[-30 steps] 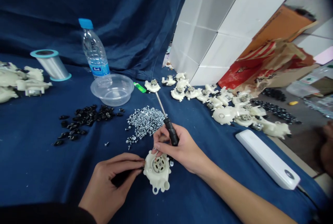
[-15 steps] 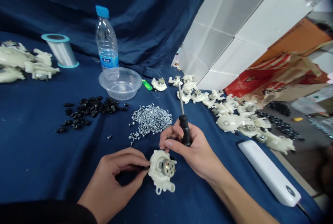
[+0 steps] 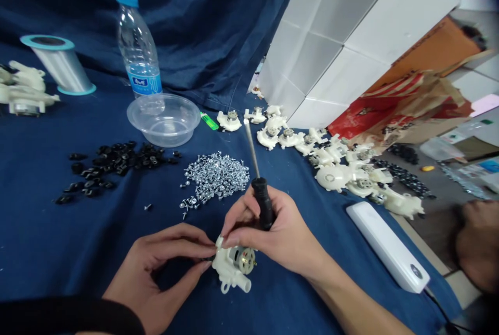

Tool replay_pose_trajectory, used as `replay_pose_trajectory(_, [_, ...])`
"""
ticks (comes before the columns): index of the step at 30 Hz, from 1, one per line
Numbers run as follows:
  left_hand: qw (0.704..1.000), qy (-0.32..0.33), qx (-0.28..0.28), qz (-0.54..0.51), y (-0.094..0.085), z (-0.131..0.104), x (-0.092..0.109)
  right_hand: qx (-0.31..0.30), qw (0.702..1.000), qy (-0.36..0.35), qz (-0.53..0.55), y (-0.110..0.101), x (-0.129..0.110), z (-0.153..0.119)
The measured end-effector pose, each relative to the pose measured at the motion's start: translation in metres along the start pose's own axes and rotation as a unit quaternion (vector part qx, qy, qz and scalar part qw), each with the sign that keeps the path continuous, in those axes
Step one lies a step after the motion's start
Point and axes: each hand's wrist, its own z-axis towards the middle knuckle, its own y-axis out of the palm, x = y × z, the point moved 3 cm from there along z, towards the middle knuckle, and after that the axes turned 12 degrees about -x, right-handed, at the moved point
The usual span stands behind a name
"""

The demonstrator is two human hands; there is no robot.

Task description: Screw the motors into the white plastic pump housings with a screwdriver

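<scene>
A cream plastic pump housing with a silver motor (image 3: 245,260) rests on the blue cloth, its short spout pointing toward me. At its left edge my left hand (image 3: 171,262) is closed, thumb and fingers pinching a small black part, mostly hidden. My right hand (image 3: 268,226) grips a screwdriver (image 3: 263,202) by its black handle, the shaft pointing up and away. The thumb and index fingertips of that hand press together at the housing's top edge; whether a screw is between them I cannot tell. Beyond the hands lie a pile of silver screws (image 3: 216,175) and a heap of black parts (image 3: 125,158).
A clear plastic bowl (image 3: 167,137) stands before a water bottle (image 3: 138,49) and a wire spool (image 3: 62,67). More cream housings (image 3: 331,176) line the right, near a white power bank-like box (image 3: 385,246). A tiled wall (image 3: 323,49) rises behind. A blurred skin-coloured shape shows far right.
My right fingertips have come down onto the housing's top edge, now covering part of it. The camera view has shifted, moving the table items left and slightly up in view.
</scene>
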Motion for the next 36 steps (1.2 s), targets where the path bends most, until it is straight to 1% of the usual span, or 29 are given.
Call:
replay_pose_trajectory(2, [1.0,-0.003,-0.02,-0.006,0.001,0.0,0.0,-0.028,0.999,0.014,-0.008,0.003,-0.001,-0.002])
replay_pose_trajectory(4, [1.0,0.002,-0.022,-0.018,0.001,0.001,0.002,-0.043,0.998,0.034,-0.043,0.005,-0.002,-0.004])
replay_pose_trajectory(7, [0.999,0.007,-0.007,-0.039,0.0,0.003,0.005,-0.044,0.993,0.054,-0.095,0.007,-0.003,-0.006])
replay_pose_trajectory(10, [0.998,0.0,0.007,-0.067,0.001,0.005,0.007,-0.052,0.987,0.059,-0.14,0.01,-0.005,-0.008])
replay_pose_trajectory(14, [0.995,-0.011,0.026,-0.097,0.001,0.005,0.006,-0.045,0.965,0.06,-0.252,0.012,-0.007,-0.01])
replay_pose_trajectory(18, [0.995,-0.011,0.024,-0.093,0.002,0.004,0.007,-0.029,0.95,0.076,-0.301,0.012,-0.006,-0.01])
replay_pose_trajectory(20, [0.996,-0.015,0.025,-0.09,0.001,0.004,0.007,-0.023,0.95,0.088,-0.298,0.011,-0.004,-0.01])
replay_pose_trajectory(22, [0.995,-0.017,0.02,-0.096,0.001,0.005,0.006,-0.017,0.957,0.097,-0.272,0.011,-0.002,-0.009])
replay_pose_trajectory(26, [0.991,-0.016,-0.004,-0.13,0.002,0.005,0.004,0.001,0.98,0.11,-0.165,0.009,0.004,-0.008])
replay_pose_trajectory(28, [0.99,-0.018,-0.004,-0.138,0.003,0.004,0.003,0.007,0.985,0.111,-0.134,0.01,0.006,-0.008])
replay_pose_trajectory(33, [0.99,-0.023,-0.005,-0.138,0.003,0.005,0.005,0.012,0.986,0.104,-0.128,0.01,0.007,-0.007])
replay_pose_trajectory(36, [0.991,-0.023,-0.005,-0.132,0.003,0.005,0.007,0.011,0.989,0.1,-0.107,0.011,0.007,-0.005])
